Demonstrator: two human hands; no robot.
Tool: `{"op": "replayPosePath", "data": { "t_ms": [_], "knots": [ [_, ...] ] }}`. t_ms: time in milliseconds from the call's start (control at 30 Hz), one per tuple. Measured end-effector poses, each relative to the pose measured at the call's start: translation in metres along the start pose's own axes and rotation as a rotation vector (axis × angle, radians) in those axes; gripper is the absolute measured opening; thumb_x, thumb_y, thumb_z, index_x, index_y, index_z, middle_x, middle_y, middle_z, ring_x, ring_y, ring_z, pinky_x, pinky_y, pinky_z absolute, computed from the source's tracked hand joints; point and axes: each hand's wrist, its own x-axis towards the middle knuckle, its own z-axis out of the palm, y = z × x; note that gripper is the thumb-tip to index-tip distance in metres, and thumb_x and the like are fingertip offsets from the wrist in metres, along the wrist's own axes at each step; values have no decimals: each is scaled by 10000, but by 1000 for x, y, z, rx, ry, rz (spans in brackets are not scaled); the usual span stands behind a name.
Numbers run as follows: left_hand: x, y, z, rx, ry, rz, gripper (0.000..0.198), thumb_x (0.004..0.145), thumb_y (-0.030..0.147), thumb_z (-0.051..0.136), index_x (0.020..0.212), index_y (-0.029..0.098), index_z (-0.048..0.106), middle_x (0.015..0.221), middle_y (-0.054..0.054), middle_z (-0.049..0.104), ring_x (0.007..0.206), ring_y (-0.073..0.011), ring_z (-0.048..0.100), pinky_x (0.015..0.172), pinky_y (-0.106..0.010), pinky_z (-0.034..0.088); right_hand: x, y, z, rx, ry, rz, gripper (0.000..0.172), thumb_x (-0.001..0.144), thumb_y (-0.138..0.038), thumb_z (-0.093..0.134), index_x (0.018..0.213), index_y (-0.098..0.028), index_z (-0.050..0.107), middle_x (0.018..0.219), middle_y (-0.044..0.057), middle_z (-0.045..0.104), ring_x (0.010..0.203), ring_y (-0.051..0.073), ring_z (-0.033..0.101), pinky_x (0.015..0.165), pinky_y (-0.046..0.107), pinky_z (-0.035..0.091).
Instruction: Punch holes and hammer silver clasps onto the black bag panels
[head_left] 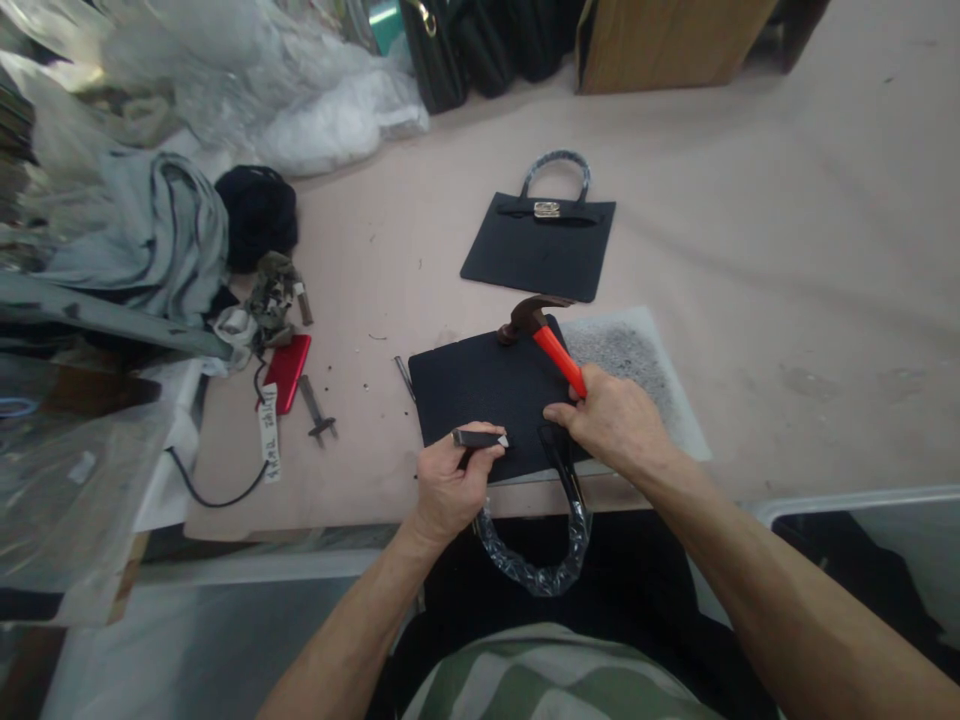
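Note:
My right hand (619, 420) grips a claw hammer by its orange handle (559, 358), and the dark head (529, 318) is over the far edge of a black bag panel (480, 385). In my left hand (456, 478) a short dark metal punch (478, 439) is pinched, lying nearly level above the panel's near part. A plastic-wrapped handle (536, 575) is joined to the panel and hangs past the table edge toward me. Under the panel's right side lies a pale speckled board (630, 360). A thin metal rod (404, 378) rests by the panel's left edge.
Farther back lies a similar black panel (536, 245) with a wrapped handle and gold clasp. To the left are a red flat object (289, 372), a metal tool (315, 410), and grey cloth (142, 240). Plastic bags (315, 110), dark bags and a cardboard box (667, 45) stand behind.

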Motion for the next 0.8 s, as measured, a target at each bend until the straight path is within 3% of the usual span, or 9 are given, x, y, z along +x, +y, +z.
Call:
{"op": "replayPosePath", "data": {
  "t_ms": [200,400,633,800],
  "knots": [
    [1,0,2,23,-12,-5,94,919,160,645,965,156,727,951,-52,767,884,-170,736,841,-268,594,0,1,0,5,7,-2,355,818,-530,701,948,-219,590,831,87,698,787,307,669,605,344,352],
    [5,6,7,58,-31,87,127,909,121,614,992,161,702,950,-53,764,875,-167,740,829,-254,599,-1,0,1,3,17,-16,343,827,-519,691,957,-215,601,840,94,706,792,313,677,603,347,360],
    [3,3,10,8,-1,-11,105,911,136,622,982,165,692,952,-46,756,880,-162,732,840,-259,593,-3,1,1,-19,29,-23,371,834,-527,686,1002,-204,614,860,103,715,809,315,686,604,344,361],
    [0,3,12,64,-20,90,129,920,128,605,1009,166,691,972,-52,759,889,-165,736,836,-253,592,-3,2,3,-9,51,-35,368,834,-522,683,1003,-202,613,855,99,716,798,312,686,596,338,350]
  ]
}}
